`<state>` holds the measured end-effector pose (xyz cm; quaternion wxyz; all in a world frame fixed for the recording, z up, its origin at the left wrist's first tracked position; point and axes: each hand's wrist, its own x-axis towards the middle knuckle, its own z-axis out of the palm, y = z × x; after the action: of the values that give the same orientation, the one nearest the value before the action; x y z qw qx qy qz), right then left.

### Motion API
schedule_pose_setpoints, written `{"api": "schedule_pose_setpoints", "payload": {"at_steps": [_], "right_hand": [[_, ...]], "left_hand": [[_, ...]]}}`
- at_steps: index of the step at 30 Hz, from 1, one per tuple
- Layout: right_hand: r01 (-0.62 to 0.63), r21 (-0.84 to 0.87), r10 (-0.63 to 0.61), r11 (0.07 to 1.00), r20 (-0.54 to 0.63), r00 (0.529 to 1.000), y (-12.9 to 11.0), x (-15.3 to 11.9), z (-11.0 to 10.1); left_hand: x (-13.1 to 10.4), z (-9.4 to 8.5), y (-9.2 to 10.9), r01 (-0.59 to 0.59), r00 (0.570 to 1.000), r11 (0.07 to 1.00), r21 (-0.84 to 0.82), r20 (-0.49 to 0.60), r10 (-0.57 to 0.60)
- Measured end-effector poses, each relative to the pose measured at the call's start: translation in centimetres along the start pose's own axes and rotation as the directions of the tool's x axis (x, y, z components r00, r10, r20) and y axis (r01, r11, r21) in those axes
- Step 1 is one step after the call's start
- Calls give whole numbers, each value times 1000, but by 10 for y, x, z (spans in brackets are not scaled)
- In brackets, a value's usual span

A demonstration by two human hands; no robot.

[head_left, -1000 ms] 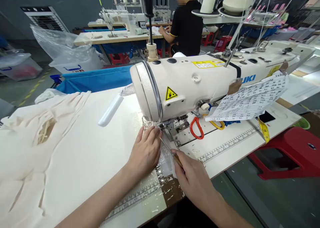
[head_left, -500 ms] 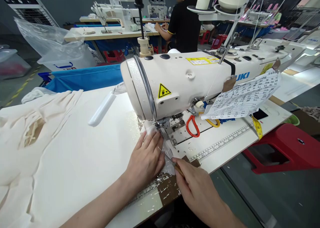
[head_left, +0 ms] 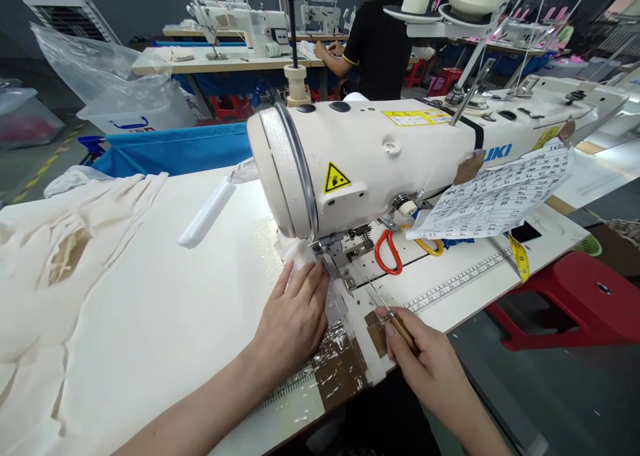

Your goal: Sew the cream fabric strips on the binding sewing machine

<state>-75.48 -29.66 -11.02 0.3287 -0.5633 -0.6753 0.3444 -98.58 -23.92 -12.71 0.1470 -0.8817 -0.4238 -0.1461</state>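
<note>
My left hand [head_left: 295,306] lies flat, fingers a little apart, on white fabric [head_left: 296,251] beside the needle area of the white sewing machine [head_left: 345,163]. My right hand [head_left: 425,353] is closed round the wooden handle of an awl [head_left: 404,333], whose thin metal tip points up and left towards the machine's plate. Between the hands a narrow white strip [head_left: 367,343] runs from the machine to the table's front edge, over brown tape [head_left: 340,369]. Some of the fabric is hidden under my left hand and the machine head.
Cream fabric [head_left: 35,276] covers the left of the table. Red-handled scissors [head_left: 388,253], a written sheet [head_left: 495,196] and a yellow tape measure [head_left: 519,257] are at the right. A red stool [head_left: 575,296] stands beyond the edge. A person [head_left: 383,36] sits behind.
My right hand has moved right with the awl, away from my left hand. The white strip between them now shows down to the table edge. The view has shifted slightly.
</note>
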Motion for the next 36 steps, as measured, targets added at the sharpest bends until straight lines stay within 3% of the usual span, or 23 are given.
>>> {"api": "schedule_pose_setpoints", "payload": {"at_steps": [22,30,33,36], "right_hand": [[14,23,-13,1000,-17,1000,1,0,-1],[-25,100,37,995,-122,992,6,-7,0],[33,82,-22,996,-140,990,4,-5,2],[185,46,-177,982,-149,973,0,2,6]], "left_hand": [[-3,-2,5,-23,1000,999,-22,-5,23],[-1,2,-3,-12,1000,1000,-20,19,13],[1,4,-7,-2,1000,1000,-22,31,3],[3,5,-9,41,997,998,-45,61,-38]]}}
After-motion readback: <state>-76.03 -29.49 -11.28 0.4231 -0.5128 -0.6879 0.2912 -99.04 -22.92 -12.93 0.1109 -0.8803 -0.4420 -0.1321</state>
